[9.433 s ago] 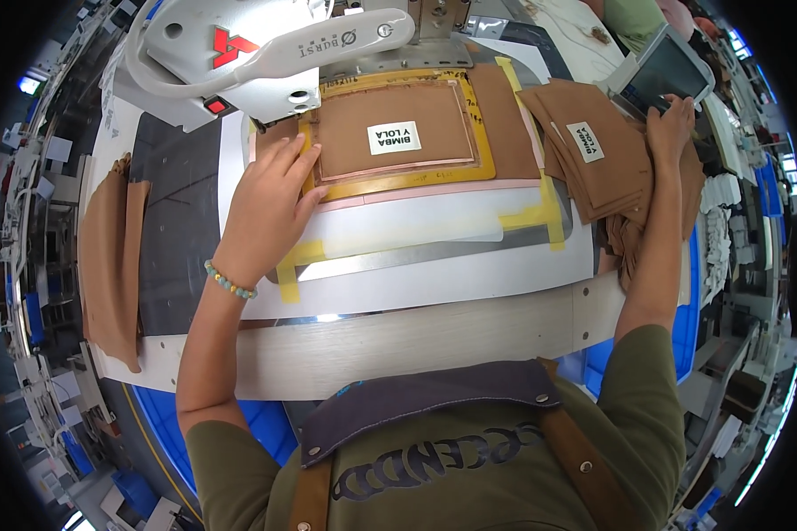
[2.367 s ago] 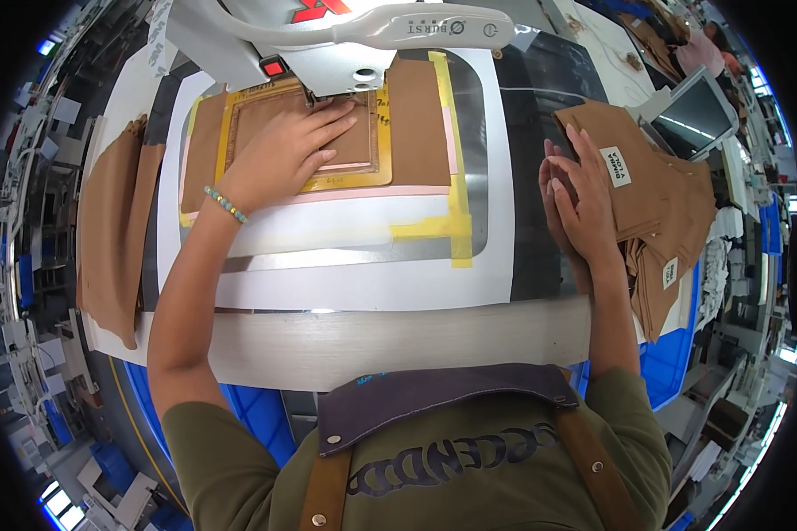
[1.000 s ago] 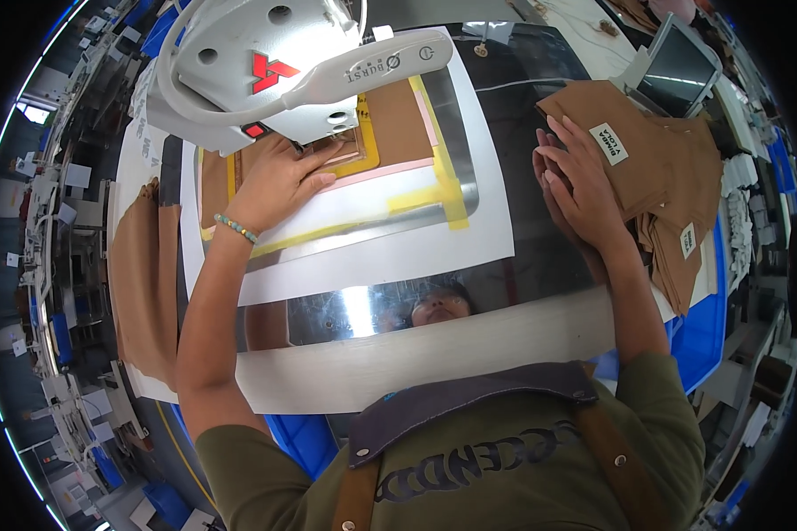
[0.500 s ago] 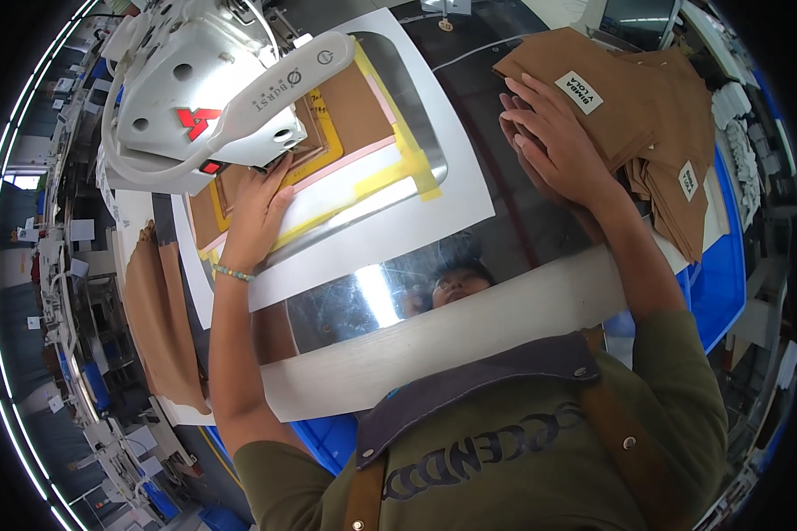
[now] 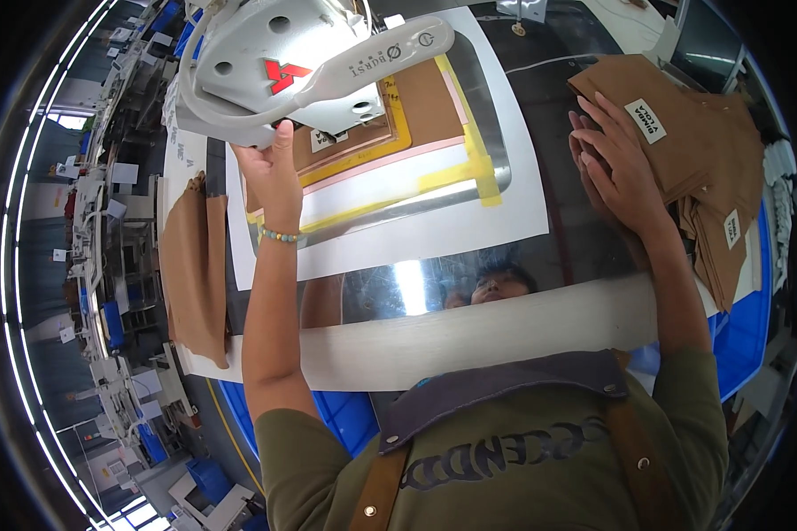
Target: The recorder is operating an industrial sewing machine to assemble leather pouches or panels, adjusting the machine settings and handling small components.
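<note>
My left hand (image 5: 273, 173) is at the lower edge of the white sewing machine head (image 5: 239, 84). Its thumb stands up, apart from the fingers, which are partly hidden by the machine; I see nothing held. Under the machine lies a brown fabric piece (image 5: 429, 102) with a pale label (image 5: 329, 139), inside a yellow-edged template frame (image 5: 398, 146) taped in yellow. My right hand (image 5: 624, 173) is open, fingers stretched out along the left edge of a stack of brown fabric pieces (image 5: 691, 142) with pale labels.
A white sheet (image 5: 522, 208) lies under the template on the dark, shiny table (image 5: 584, 239). More brown fabric (image 5: 195, 274) hangs at the left edge. A pale board (image 5: 469, 341) runs along the front. Blue bins (image 5: 746, 336) stand below, and a screen (image 5: 708, 40) is at the back right.
My left hand has moved off the template, up to the machine's lower edge, with its thumb raised. The label under the machine now shows. The whole view has shifted; my right hand stays by the stack.
</note>
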### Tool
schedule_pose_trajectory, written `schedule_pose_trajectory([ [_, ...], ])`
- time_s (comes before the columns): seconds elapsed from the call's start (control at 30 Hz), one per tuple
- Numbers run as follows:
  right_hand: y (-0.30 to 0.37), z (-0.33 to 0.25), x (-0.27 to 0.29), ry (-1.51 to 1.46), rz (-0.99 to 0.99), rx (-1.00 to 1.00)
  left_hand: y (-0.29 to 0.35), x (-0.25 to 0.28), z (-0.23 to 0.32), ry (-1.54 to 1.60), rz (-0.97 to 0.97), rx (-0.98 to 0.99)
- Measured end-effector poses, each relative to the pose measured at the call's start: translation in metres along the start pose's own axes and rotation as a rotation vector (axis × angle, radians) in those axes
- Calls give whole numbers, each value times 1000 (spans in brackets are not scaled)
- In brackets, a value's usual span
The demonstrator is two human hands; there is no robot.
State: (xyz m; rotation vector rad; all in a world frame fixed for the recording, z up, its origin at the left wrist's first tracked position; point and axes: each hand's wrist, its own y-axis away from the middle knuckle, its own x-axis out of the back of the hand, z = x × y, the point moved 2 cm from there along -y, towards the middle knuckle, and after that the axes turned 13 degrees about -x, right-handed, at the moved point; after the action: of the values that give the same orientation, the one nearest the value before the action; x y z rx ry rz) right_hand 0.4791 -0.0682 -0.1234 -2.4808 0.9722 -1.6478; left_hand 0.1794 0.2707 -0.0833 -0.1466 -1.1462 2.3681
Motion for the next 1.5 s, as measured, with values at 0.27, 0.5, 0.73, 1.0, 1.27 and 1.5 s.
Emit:
schedule_pose_trajectory([
  [0.27, 2, 2, 1, -31, 2, 27, -5, 2, 18, -86, -21, 81],
  [0.5, 3, 0, 6, -22, -12, 46, 96, 116, 142, -797, 339, 178],
  [0.73, 4, -26, 4, 23, -53, 169, 351, 118, 204, -1131, 892, 491],
  [1.0, -14, -69, -20, -8, -302, 356, 426, -4, 103, 217, 505, 1133],
  [1.27, -90, -117, -124, -118, -225, 436, 424, -13, 81, 424, 285, 1262],
  [1.5, -99, -129, -136, -169, -269, 358, 441, -24, 79, 471, 238, 1309],
])
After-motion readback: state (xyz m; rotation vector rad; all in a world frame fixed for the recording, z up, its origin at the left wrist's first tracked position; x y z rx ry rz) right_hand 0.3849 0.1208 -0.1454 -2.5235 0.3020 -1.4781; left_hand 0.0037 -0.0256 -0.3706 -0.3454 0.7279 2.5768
